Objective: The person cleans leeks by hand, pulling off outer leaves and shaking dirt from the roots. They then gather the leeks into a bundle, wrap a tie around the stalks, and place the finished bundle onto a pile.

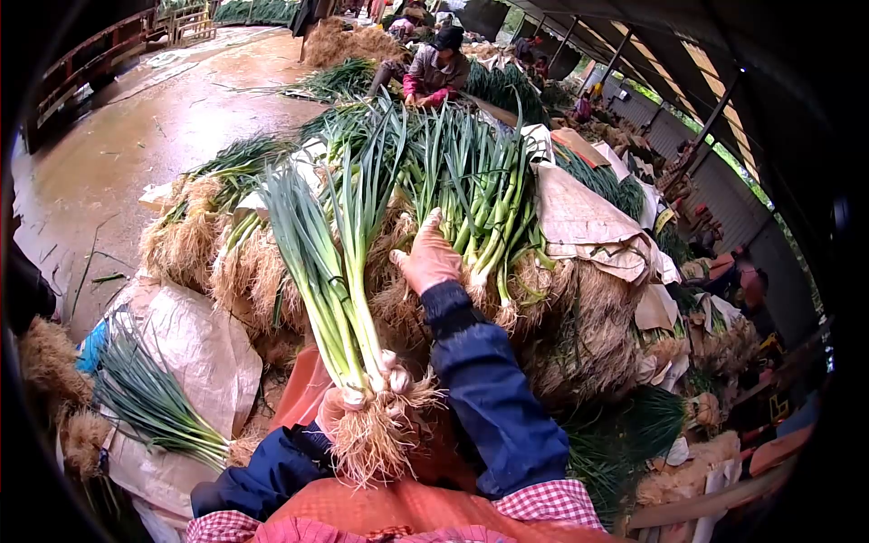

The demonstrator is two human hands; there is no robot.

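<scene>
- Bunch of green stalks (324, 308) is held upright at the heap's near edge, with white bulbs (396, 376) and pale roots (373, 443) hanging in front of the orange apron (407, 509).
- The bunch is gripped low, near the bulbs, by the left hand (330, 412); its fingers are mostly hidden behind the roots.
- The right hand (429, 257) is held loosely open, thumb set apart from the fingers, just beside the stalks on the heap; whether they are touched cannot be told.
- Blue sleeves (507, 389) are worn on both arms.
- More stalks are stacked across the heap (588, 339), their roots turned toward its near edge; its right corner is covered by a pale cloth (584, 217).
- Another bunch (163, 407) is laid along the near left part of a pale sheet (204, 339), roots toward the apron.
- Beyond the heap's far edge, a co-worker (436, 68) is seen bent over beside the wet floor (217, 113).
</scene>
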